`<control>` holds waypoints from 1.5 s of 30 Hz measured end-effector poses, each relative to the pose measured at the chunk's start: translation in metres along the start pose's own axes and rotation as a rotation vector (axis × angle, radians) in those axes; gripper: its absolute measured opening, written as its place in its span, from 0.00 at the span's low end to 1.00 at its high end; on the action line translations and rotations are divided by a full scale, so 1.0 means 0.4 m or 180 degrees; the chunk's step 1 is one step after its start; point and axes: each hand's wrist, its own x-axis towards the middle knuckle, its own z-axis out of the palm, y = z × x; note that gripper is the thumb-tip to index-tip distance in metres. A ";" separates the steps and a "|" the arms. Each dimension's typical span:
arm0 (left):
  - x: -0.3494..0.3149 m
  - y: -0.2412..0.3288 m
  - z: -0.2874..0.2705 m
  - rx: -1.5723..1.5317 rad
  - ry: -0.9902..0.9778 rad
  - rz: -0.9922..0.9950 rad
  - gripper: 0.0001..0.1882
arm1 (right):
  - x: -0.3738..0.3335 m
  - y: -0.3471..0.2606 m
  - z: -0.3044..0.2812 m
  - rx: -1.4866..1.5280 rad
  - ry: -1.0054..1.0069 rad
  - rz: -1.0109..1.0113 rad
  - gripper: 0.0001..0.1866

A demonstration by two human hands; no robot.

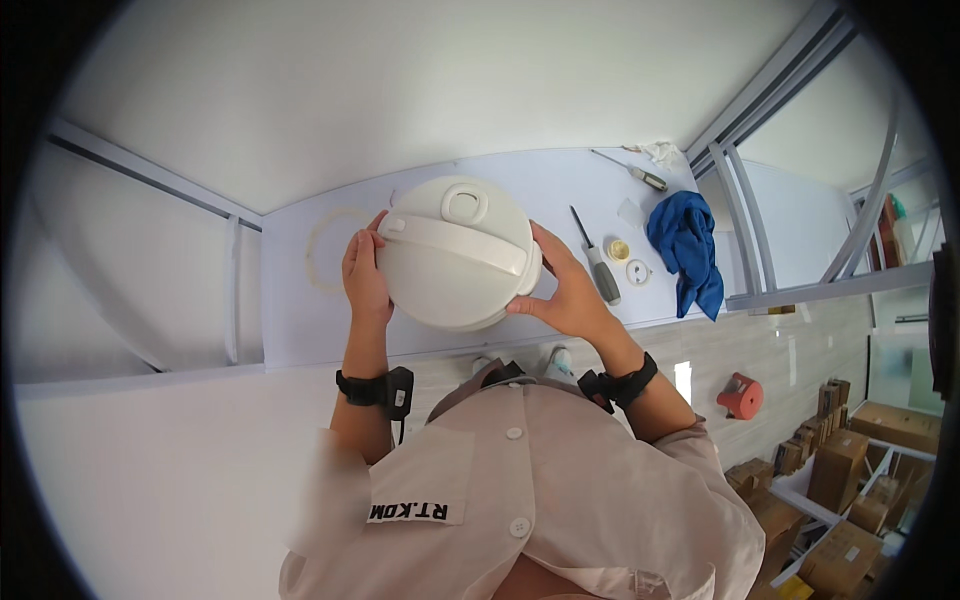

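Note:
A round white appliance with a domed lid and a flat carry handle (457,252) sits over the pale workbench (560,180). My left hand (364,277) presses against its left side, fingers curled up around the rim. Gripping the right side is my right hand (566,290), with fingers spread on the handle's end. Both wrists wear black straps.
A grey-handled screwdriver (597,262) lies just right of my right hand. Beyond it are a small yellow round part (619,250), a white disc (638,272), a crumpled blue cloth (688,245) and a second screwdriver (632,172). Cardboard boxes (840,470) and a red roll (741,396) stand on the floor at right.

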 end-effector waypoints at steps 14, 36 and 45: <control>-0.028 0.095 0.050 0.0247 -0.0116 0.0566 0.22 | -0.035 -0.127 -0.020 0.0374 0.0098 0.0127 0.63; -0.244 0.003 0.318 0.2758 -0.1384 0.2262 0.10 | -0.246 -0.121 -0.298 0.2111 0.2333 0.0155 0.36; -0.246 -0.004 0.313 0.3653 -0.1163 0.3007 0.03 | -0.228 -0.100 -0.275 -0.0121 0.1361 -0.0538 0.22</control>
